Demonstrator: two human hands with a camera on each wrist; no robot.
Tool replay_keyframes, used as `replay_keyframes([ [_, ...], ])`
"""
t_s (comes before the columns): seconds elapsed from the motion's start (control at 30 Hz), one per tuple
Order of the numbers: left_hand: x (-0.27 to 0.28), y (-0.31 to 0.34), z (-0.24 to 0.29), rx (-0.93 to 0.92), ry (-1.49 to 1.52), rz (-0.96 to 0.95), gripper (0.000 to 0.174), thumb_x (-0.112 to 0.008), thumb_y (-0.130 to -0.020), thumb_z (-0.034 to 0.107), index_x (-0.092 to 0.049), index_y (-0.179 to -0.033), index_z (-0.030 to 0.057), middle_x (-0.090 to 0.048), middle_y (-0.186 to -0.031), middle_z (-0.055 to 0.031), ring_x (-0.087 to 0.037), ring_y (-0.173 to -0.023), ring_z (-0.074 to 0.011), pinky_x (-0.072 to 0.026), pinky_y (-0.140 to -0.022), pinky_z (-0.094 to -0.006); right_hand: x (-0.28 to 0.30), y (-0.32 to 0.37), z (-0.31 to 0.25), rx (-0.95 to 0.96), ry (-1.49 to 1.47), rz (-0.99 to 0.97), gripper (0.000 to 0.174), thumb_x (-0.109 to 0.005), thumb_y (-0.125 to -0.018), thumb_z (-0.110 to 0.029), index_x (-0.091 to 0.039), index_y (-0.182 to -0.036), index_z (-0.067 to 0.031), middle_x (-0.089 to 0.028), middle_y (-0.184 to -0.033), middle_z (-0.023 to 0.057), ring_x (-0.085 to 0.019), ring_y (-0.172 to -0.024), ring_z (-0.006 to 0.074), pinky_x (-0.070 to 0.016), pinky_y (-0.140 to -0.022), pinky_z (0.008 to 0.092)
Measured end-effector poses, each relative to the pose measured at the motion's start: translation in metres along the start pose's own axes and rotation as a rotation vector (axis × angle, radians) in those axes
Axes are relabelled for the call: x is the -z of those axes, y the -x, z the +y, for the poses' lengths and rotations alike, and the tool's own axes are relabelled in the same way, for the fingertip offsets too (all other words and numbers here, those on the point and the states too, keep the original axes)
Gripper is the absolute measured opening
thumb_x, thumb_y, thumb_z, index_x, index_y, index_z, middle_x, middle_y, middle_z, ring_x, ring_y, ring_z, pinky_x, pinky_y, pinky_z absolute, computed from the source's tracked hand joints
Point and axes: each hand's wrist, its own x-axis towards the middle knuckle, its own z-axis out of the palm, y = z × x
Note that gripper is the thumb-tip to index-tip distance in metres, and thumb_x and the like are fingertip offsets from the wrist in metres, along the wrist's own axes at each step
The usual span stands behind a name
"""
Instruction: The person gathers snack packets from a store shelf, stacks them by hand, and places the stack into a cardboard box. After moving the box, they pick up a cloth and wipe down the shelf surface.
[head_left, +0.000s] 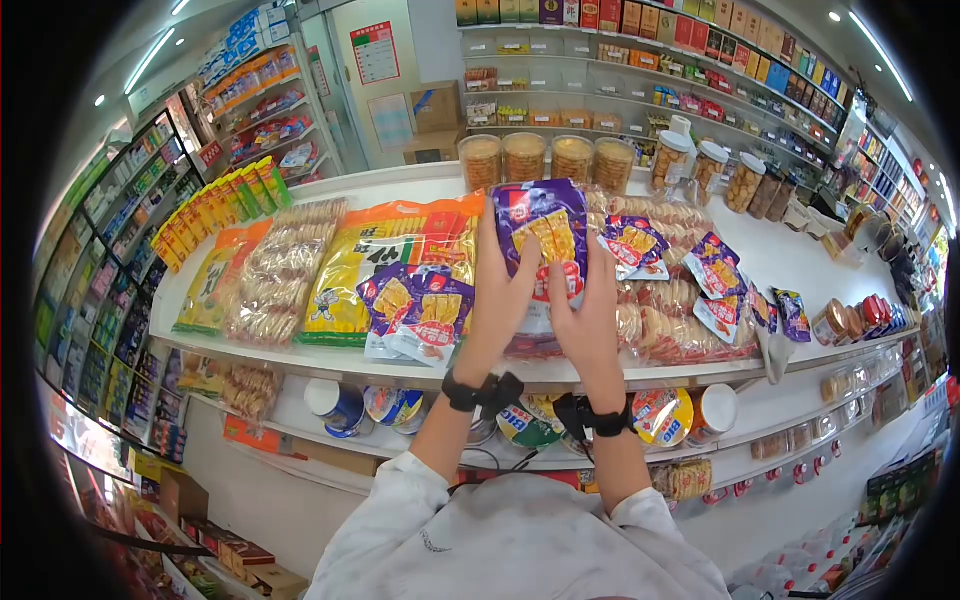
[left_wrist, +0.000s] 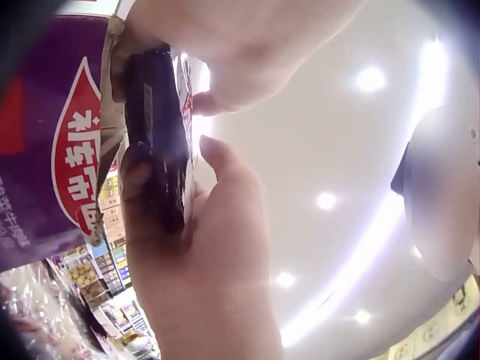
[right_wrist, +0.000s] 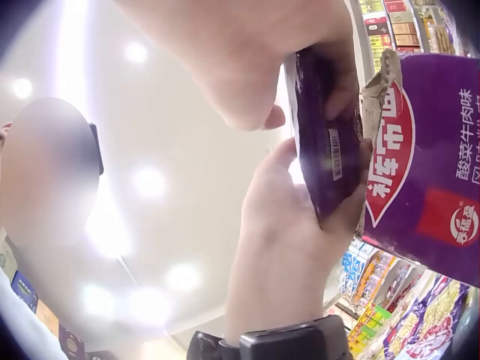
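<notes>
A purple snack packet (head_left: 545,215) with a picture of yellow crackers is held upright between both hands over the counter. My left hand (head_left: 503,285) grips its left side, thumb across the front. On the right side, my right hand (head_left: 590,310) grips it the same way. Both wrist views show the packet (left_wrist: 156,127) edge-on, with fingers curled round its back; a small printed label shows on the packet (right_wrist: 330,142) in the right wrist view. Close beside it is a purple cardboard box (right_wrist: 442,135) with a ragged, torn edge.
Matching loose packets (head_left: 425,310) lie left of the hands, others (head_left: 720,275) to the right. Around them are a large yellow bag (head_left: 390,250) and clear bags of round biscuits (head_left: 285,260). Tubs (head_left: 525,158) stand at the counter's back; instant noodle bowls (head_left: 662,415) sit on the shelf below.
</notes>
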Motion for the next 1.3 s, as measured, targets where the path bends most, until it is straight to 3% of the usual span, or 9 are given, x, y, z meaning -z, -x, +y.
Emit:
replay_keyframes([
  [0.1, 0.001, -0.008, -0.008, -0.072, -0.222, -0.006, 0.063, -0.057, -0.105, 0.015, -0.028, -0.157, -0.0049, -0.056, -0.14, -0.0213, -0.06, -0.117, -0.0206, -0.0519, -0.097, -0.0338, -0.004, -0.006, 0.01, 0.072, 0.148, -0.016, 0.058, -0.066, -0.098, -0.018, -0.046, -0.146, 0.0076, -0.056, -0.126, 0.0266, -0.054, -0.119, 0.0436, -0.0426, -0.104, 0.0486],
  [0.27, -0.006, -0.006, -0.011, -0.109, -0.408, 0.018, 0.071, -0.058, -0.103, 0.019, -0.022, -0.157, -0.0095, -0.048, -0.144, -0.0321, -0.054, -0.13, -0.0397, -0.0431, -0.108, -0.0452, -0.009, -0.009, 0.032, 0.137, 0.274, -0.041, 0.064, -0.067, -0.096, -0.019, -0.044, -0.15, 0.0062, -0.054, -0.13, 0.0252, -0.051, -0.125, 0.0414, -0.0426, -0.104, 0.0504],
  [0.47, -0.011, 0.003, -0.009, -0.175, -0.547, 0.002, 0.076, -0.06, -0.103, 0.019, -0.017, -0.159, -0.0102, -0.034, -0.154, -0.0358, -0.04, -0.142, -0.0474, -0.0369, -0.115, -0.0479, -0.012, 0.0, 0.03, 0.065, 0.106, -0.027, 0.061, -0.066, -0.098, -0.017, -0.044, -0.151, 0.0022, -0.044, -0.146, 0.0285, -0.041, -0.141, 0.0458, -0.0364, -0.114, 0.0524],
  [0.67, 0.002, 0.003, 0.015, -0.521, -0.795, 0.018, 0.061, -0.063, -0.098, 0.01, -0.039, -0.152, -0.0072, -0.043, -0.154, -0.0288, -0.037, -0.147, -0.0452, -0.0332, -0.12, -0.0493, -0.013, 0.006, 0.041, 0.067, 0.241, -0.067, 0.051, -0.067, -0.098, -0.02, -0.055, -0.144, -0.0049, -0.04, -0.151, 0.0327, -0.04, -0.141, 0.051, -0.0346, -0.117, 0.054],
  [0.77, 0.017, 0.002, -0.009, -0.415, -0.775, -0.208, 0.047, -0.062, -0.098, 0.01, -0.052, -0.141, -0.007, -0.054, -0.145, -0.0264, -0.044, -0.142, -0.0432, -0.0334, -0.12, -0.0492, -0.014, 0.006, 0.043, 0.015, 0.308, -0.093, 0.047, -0.064, -0.099, -0.025, -0.059, -0.141, -0.0038, -0.042, -0.15, 0.035, -0.041, -0.141, 0.0514, -0.0352, -0.117, 0.0538],
  [0.93, 0.014, 0.0, -0.012, -0.526, -1.02, -0.282, 0.041, -0.058, -0.101, 0.017, -0.058, -0.135, -0.0059, -0.06, -0.135, -0.026, -0.056, -0.128, -0.0405, -0.0346, -0.119, -0.0507, -0.008, 0.004, 0.045, -0.078, 0.025, -0.203, 0.045, -0.055, -0.106, -0.025, -0.054, -0.145, -0.0017, -0.047, -0.148, 0.0312, -0.046, -0.14, 0.0434, -0.0386, -0.115, 0.0457],
  [1.07, 0.013, -0.013, 0.0, -0.474, -1.017, -0.342, 0.051, -0.059, -0.101, 0.035, -0.06, -0.134, -0.0038, -0.066, -0.119, -0.0252, -0.061, -0.118, -0.0386, -0.0357, -0.117, -0.0511, 0.015, 0.002, 0.05, -0.125, -0.186, 0.004, 0.041, -0.052, -0.108, -0.021, -0.054, -0.141, 0.0028, -0.056, -0.14, 0.0199, -0.057, -0.127, 0.0298, -0.0435, -0.108, 0.0385],
  [1.17, 0.012, -0.015, 0.004, -0.497, -1.023, -0.382, 0.062, -0.065, -0.094, 0.052, -0.065, -0.128, 0.0, -0.069, -0.111, -0.0246, -0.064, -0.11, -0.0393, -0.0398, -0.113, -0.0493, 0.038, -0.004, 0.085, -0.238, -0.261, 0.079, 0.04, -0.054, -0.107, -0.02, -0.053, -0.14, 0.0039, -0.06, -0.134, 0.0207, -0.059, -0.123, 0.0299, -0.0448, -0.106, 0.0379],
  [1.3, 0.011, -0.017, -0.016, -0.605, -1.083, -0.346, 0.063, -0.07, -0.088, 0.058, -0.07, -0.125, 0.0071, -0.068, -0.107, -0.0233, -0.065, -0.105, -0.0386, -0.0471, -0.103, -0.0461, 0.06, -0.013, 0.131, -0.263, 0.099, 0.062, 0.054, -0.065, -0.101, -0.03, -0.052, -0.14, 0.0056, -0.06, -0.132, 0.0249, -0.058, -0.124, 0.0351, -0.0451, -0.107, 0.0421],
])
